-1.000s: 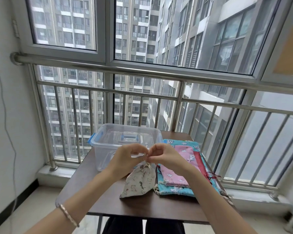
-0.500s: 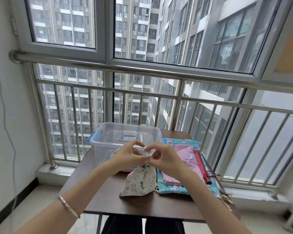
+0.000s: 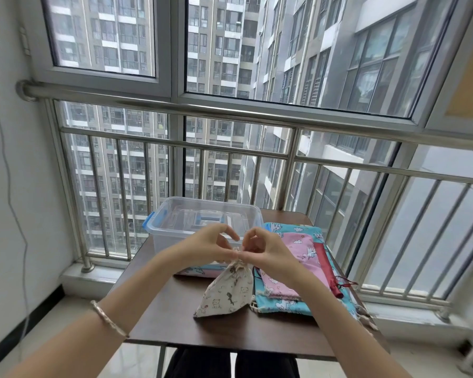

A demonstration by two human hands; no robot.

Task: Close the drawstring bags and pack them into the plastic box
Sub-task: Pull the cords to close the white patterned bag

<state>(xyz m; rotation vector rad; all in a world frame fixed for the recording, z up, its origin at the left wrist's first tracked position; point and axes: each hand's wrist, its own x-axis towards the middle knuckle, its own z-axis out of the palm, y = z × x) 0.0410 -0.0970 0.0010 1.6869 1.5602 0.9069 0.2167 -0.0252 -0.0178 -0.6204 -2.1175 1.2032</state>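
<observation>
- A tall window [image 3: 284, 50] with a steel railing [image 3: 230, 110] fills the upper view, with apartment towers beyond the glass
- A dark brown counter [image 3: 175, 317] stands against the railing and carries everything else
- A clear plastic box [image 3: 172, 230] with blue latches sits at the far left of the counter, open at the top, with what looks like its lid lying inside
- A turquoise drawstring bag [image 3: 301, 230] with cartoon prints lies flat on the right side of the counter, at the bottom of a stack
- A pink drawstring bag [image 3: 298, 246] lies on top of the turquoise one, with a narrow dark red bag [image 3: 327, 266] along its right edge
- A cream drawstring bag [image 3: 227, 290] printed with small cats sits in the middle of the counter, its neck gathered and lifted, its base resting on the surface just left of the stack
- The left hand [image 3: 205, 246] and right hand [image 3: 265, 252] meet just above that gathered neck, fingertips pinched on the cords at its top
- A thin bracelet [image 3: 108, 319] circles the left wrist
</observation>
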